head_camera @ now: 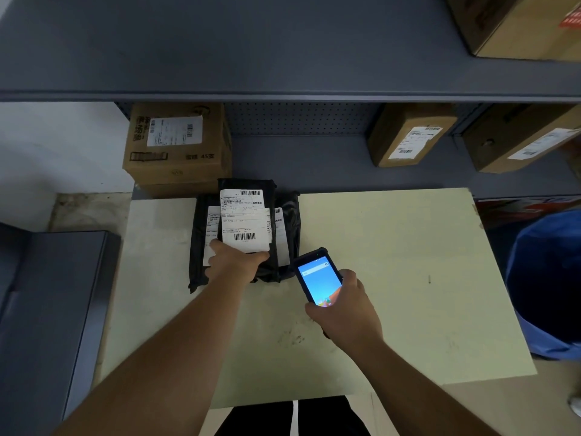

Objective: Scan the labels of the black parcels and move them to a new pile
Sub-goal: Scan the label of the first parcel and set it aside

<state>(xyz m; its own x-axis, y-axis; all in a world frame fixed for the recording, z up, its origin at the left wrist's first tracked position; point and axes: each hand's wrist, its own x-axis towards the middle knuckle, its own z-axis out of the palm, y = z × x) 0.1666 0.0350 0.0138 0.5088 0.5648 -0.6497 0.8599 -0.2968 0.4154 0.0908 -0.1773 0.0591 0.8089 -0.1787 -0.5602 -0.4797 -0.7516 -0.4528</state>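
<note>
A pile of black parcels (201, 234) lies at the far left of the pale table (393, 262). The top black parcel (248, 187) carries a white label (243, 220) with barcodes, facing up. My left hand (234, 262) grips the near edge of this top parcel, thumb on the label. My right hand (342, 305) holds a handheld scanner (317, 278) with a lit blue screen, just right of the pile and near its front corner. More labels show on the parcels underneath.
A cardboard box (176, 146) stands behind the pile. Two more boxes (408, 136) sit on the grey shelf at the back right. A blue bin (547, 284) stands right of the table, a grey cabinet (47, 294) on the left.
</note>
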